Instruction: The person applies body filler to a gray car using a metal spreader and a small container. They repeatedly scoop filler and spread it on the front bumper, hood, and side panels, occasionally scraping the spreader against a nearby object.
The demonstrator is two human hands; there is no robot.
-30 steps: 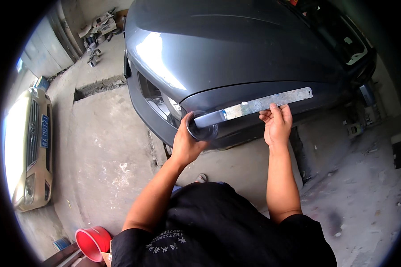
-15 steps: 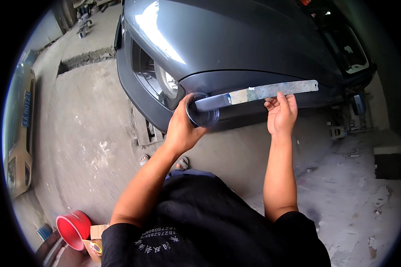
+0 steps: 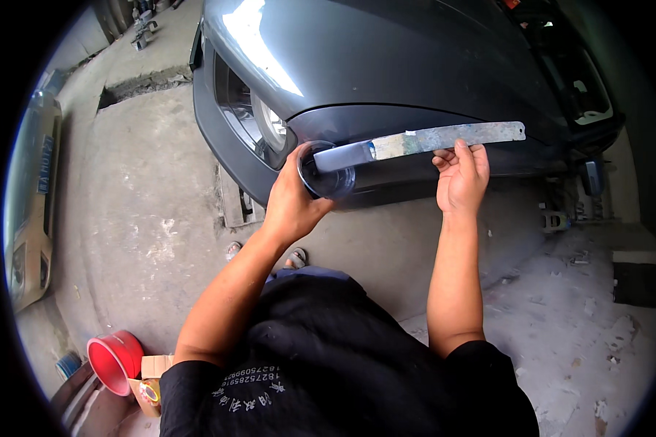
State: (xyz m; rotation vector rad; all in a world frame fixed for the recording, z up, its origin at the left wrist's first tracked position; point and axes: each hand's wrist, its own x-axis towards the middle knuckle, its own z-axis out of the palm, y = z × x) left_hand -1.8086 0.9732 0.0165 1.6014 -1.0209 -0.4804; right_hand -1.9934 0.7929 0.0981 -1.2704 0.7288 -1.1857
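The grey car (image 3: 386, 73) dominates the upper frame. The long strip (image 3: 419, 142) runs right from centre, pinched in my right hand (image 3: 462, 186); my left hand (image 3: 290, 200) grips the cup (image 3: 337, 186) beneath its coated end (image 3: 342, 156). I should keep that end over the cup.

We see a grey concrete floor (image 3: 131, 175) with whitish stains (image 3: 164, 244), a rough-edged gap (image 3: 146, 86) at upper left, a pale wall (image 3: 76, 47) beyond, and dimmer light at right.
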